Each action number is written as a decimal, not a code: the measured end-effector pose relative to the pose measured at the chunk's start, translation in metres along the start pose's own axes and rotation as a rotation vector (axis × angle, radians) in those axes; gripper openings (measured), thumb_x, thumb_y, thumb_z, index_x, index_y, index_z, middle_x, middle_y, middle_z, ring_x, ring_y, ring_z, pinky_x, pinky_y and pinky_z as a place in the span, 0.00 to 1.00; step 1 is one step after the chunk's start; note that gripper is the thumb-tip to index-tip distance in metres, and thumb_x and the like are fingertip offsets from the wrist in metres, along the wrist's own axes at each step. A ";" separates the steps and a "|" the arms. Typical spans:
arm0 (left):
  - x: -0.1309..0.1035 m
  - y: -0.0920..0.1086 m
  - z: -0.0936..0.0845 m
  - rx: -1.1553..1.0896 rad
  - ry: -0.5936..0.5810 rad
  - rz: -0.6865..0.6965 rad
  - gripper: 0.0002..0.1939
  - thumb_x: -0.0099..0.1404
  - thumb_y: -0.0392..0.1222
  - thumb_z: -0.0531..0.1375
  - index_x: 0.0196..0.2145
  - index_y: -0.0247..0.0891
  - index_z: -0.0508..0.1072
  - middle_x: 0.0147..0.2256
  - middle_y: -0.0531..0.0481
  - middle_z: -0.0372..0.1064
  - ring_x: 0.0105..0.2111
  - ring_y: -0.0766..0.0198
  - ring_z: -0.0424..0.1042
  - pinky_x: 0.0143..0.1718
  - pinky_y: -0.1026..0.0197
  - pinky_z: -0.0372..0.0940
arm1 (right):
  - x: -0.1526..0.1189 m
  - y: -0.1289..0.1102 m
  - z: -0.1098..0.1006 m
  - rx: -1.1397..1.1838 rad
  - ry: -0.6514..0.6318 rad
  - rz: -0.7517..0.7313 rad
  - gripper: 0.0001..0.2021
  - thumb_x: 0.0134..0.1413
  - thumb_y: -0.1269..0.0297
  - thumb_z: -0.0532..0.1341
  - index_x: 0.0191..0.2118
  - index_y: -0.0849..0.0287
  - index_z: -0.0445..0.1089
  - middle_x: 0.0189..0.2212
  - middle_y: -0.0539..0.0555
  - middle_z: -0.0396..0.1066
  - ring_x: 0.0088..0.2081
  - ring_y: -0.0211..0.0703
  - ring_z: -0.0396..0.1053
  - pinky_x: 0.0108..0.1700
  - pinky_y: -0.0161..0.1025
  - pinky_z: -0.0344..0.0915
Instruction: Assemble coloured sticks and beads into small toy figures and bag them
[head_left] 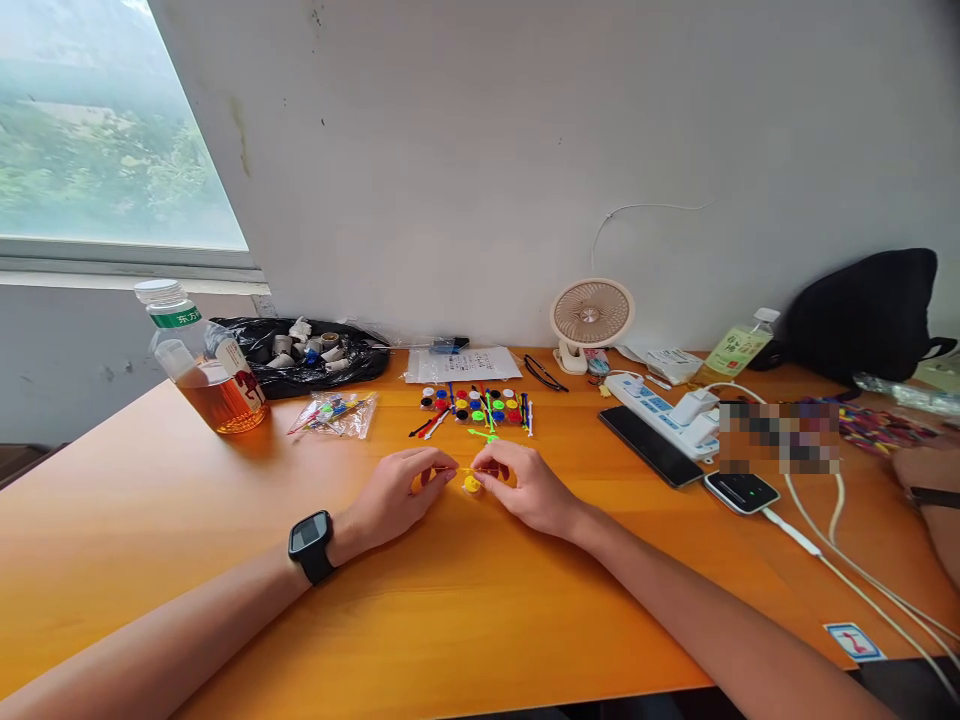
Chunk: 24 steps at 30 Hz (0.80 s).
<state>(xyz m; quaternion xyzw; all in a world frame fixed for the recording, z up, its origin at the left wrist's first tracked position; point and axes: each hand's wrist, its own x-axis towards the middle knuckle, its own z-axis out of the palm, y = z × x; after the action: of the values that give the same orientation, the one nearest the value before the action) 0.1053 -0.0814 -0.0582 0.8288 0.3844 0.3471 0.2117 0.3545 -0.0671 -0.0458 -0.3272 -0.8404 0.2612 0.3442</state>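
My left hand point(397, 500), with a black watch on its wrist, pinches one end of a thin yellow stick point(466, 469). The other end is pinched between the thumb and fingers of my right hand point(529, 488). Just below the stick, a small round yellow piece point(472, 485) is by my right fingertips; whether it touches them is unclear. Beyond my hands lies a green arrow-like piece point(484, 436). Behind it are rows of coloured round pieces point(476, 404), with dark, red, white and blue sticks beside them.
At the left stand a tea bottle point(225, 390), a black bag of rubbish point(352, 372) and a clear packet point(335, 414). Behind are paper point(463, 365), glasses point(546, 373) and a fan point(592, 314). A phone point(651, 446), power strip point(660, 412) and cables lie right; another person's arm is at the edge.
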 end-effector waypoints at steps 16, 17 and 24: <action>0.000 0.003 -0.002 0.208 -0.127 0.162 0.20 0.80 0.37 0.51 0.59 0.47 0.77 0.41 0.46 0.76 0.39 0.60 0.76 0.41 0.60 0.68 | 0.001 0.014 -0.017 -0.096 -0.184 -0.170 0.09 0.66 0.73 0.63 0.40 0.57 0.82 0.38 0.55 0.76 0.39 0.44 0.74 0.43 0.38 0.68; -0.001 0.003 -0.002 0.213 -0.123 0.162 0.19 0.80 0.37 0.51 0.60 0.46 0.77 0.41 0.46 0.75 0.39 0.60 0.76 0.40 0.60 0.68 | 0.001 0.014 -0.016 -0.103 -0.182 -0.173 0.09 0.66 0.73 0.63 0.40 0.57 0.82 0.38 0.55 0.76 0.39 0.44 0.74 0.44 0.39 0.68; 0.000 0.002 -0.001 0.232 -0.113 0.192 0.19 0.78 0.35 0.52 0.59 0.47 0.76 0.42 0.47 0.75 0.42 0.58 0.75 0.44 0.58 0.69 | 0.002 0.014 -0.010 -0.150 -0.148 -0.210 0.09 0.68 0.73 0.61 0.41 0.57 0.80 0.38 0.56 0.74 0.40 0.45 0.73 0.44 0.39 0.69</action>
<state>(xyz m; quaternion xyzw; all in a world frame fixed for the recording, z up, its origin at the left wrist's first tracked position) 0.1050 -0.0826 -0.0562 0.8988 0.3284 0.2720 0.1017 0.3659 -0.0549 -0.0480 -0.2422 -0.9102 0.1834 0.2814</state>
